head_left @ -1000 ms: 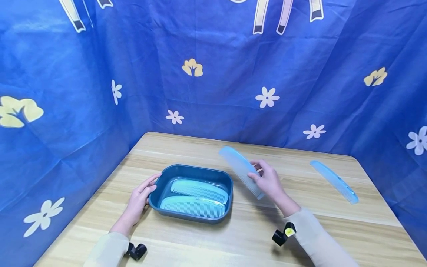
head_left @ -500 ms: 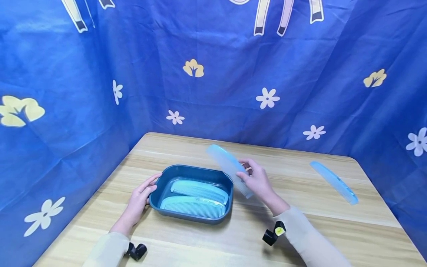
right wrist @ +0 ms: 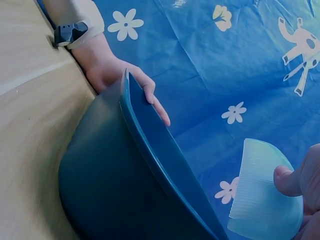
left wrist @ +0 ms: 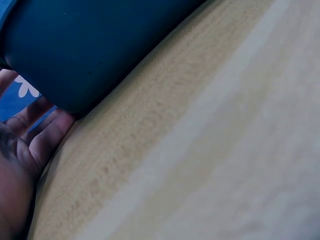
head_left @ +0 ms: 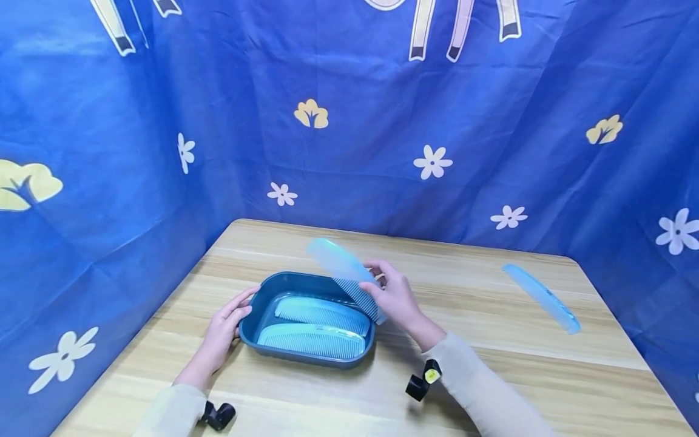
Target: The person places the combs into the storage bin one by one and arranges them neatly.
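My right hand pinches a light-blue comb between thumb and fingers. The comb slants over the right rear rim of a dark teal plastic basin, teeth downward. In the right wrist view the thumb presses the comb's flat side. Two similar combs lie inside the basin, a rear comb and a front comb. My left hand holds the basin's left end. In the left wrist view, some fingers touch its lower corner. Another blue comb lies on the table at the right.
The wooden table carries the basin and the loose comb. A blue curtain with flower prints rises behind it and along both sides. Each wrist wears a small black camera, such as the right camera.
My right hand has moved left with its comb, from beside the basin to over its right rear rim. The left hand stays at the basin's left end; the combs inside lie unchanged.
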{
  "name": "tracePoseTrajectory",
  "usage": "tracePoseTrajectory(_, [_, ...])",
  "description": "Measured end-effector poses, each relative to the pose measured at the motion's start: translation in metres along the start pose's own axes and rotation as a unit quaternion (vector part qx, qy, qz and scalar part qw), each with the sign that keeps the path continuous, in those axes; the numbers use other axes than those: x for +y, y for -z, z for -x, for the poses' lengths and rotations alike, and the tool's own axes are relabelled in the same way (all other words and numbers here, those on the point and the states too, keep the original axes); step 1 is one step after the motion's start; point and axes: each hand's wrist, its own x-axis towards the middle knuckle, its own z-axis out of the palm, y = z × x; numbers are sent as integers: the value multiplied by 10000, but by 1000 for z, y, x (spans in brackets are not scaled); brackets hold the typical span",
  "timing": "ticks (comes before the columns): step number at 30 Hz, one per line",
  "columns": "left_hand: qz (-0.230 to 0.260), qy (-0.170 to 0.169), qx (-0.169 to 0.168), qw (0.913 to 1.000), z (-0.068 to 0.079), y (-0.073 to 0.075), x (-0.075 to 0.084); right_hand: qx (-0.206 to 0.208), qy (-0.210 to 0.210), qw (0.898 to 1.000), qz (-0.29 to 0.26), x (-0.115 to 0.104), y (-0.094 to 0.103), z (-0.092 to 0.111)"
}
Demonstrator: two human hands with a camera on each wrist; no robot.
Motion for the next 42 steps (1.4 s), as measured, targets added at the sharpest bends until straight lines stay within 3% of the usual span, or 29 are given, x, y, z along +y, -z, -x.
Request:
tracePoseTrajectory(10, [-6, -81, -19, 10000, 0, 0, 0, -19, 61, 10000, -49, 6, -20, -7])
tracePoseTrajectory(20, [15, -54, 46, 10000, 2, -1, 1, -547, 711, 9951, 424, 20, -41, -9])
tracePoseTrajectory(27, [-26, -76, 83, 9999, 1, -2, 1, -745, 1128, 9843, 1137, 29, -47, -7])
tracePoseTrajectory(34, [-11, -56, 33, 10000, 0, -2, 2, -925, 1130, 9729, 1791, 29, -49, -5])
tracePoseTrajectory(42, [-66, -42, 93, 9999, -3, -1, 4, -1413, 1323, 9515, 2390, 26, -49, -7])
